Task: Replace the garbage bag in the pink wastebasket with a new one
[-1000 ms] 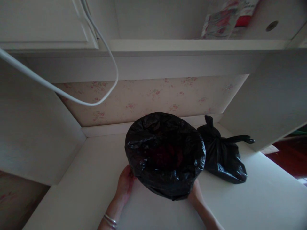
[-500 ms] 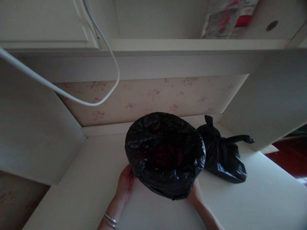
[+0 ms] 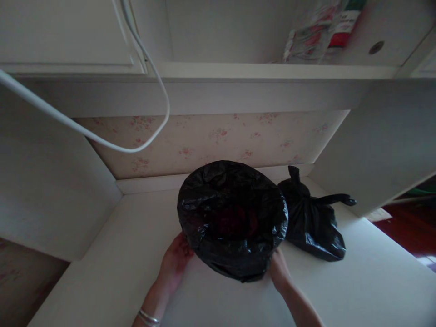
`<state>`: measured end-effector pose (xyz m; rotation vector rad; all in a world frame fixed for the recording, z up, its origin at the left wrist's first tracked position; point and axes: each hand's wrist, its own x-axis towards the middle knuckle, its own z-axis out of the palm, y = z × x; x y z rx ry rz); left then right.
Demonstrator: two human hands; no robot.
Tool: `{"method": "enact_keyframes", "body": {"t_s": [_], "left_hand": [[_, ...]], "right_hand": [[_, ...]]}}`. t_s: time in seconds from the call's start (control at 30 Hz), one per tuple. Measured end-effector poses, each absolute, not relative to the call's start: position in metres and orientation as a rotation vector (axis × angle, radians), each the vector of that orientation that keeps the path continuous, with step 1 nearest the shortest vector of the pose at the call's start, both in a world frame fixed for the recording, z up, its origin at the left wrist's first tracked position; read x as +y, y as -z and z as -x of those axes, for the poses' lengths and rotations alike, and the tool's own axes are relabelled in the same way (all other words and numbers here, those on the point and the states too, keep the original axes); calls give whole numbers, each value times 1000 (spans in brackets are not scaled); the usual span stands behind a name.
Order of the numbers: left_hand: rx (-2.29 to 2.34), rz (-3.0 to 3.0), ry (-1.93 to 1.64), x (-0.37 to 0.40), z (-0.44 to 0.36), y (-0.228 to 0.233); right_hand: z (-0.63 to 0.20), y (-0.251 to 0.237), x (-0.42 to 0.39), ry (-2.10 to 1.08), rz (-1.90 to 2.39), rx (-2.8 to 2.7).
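A round bin lined with a black plastic bag (image 3: 232,218) stands on the white desk (image 3: 129,254), its liner folded over the rim. Something dark red lies inside, too dim to make out. My left hand (image 3: 174,262) presses against the bin's lower left side; a silver bangle sits on that wrist. On the lower right side, my right hand (image 3: 279,270) holds the bin, fingers partly hidden under the liner. A tied black bag (image 3: 315,222) lies just right of the bin.
The desk sits in an alcove with floral wallpaper (image 3: 218,136) behind and white panels on both sides. A white cable (image 3: 102,141) loops down at upper left. A shelf (image 3: 265,70) above holds a colourful packet (image 3: 316,32). Dark red floor (image 3: 408,227) shows at right.
Both hands have shifted slightly along the bin's lower sides, and more of each hand shows. The view has tilted a little. The bin and tied bag stay in place.
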<state>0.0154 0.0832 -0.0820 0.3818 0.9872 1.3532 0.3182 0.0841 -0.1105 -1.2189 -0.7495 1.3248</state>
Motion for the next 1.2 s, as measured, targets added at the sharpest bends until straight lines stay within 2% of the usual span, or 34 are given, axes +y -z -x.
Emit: {"method": "enact_keyframes", "body": {"t_s": [0.13,0.3,0.47,0.6,0.8,1.0,1.2], "left_hand": [[651,-360,-1264,60,-17,34],[339,-367,-1272,38,-18,-11],[160,-483,-1243,31,-21,-48],[206,-529,-1226,43,-26,-75],[341,-439,-1278,67,-19,-90],[421,-366,-1310,61,-22,-92],[552,-472,-1444,52,-36,-95]], "right_hand": [[-329,64,91,-1612,983,-562],[-343,9,99,-1677,799,-462],[-356,-8,96,-1685,668,-271],[-361,-23,99,-1712,579,-278],[-361,-59,120,-1717,499,-332],[-359,-68,122,-1730,416,-350],[-354,-75,106,-1376,513,-552]]}}
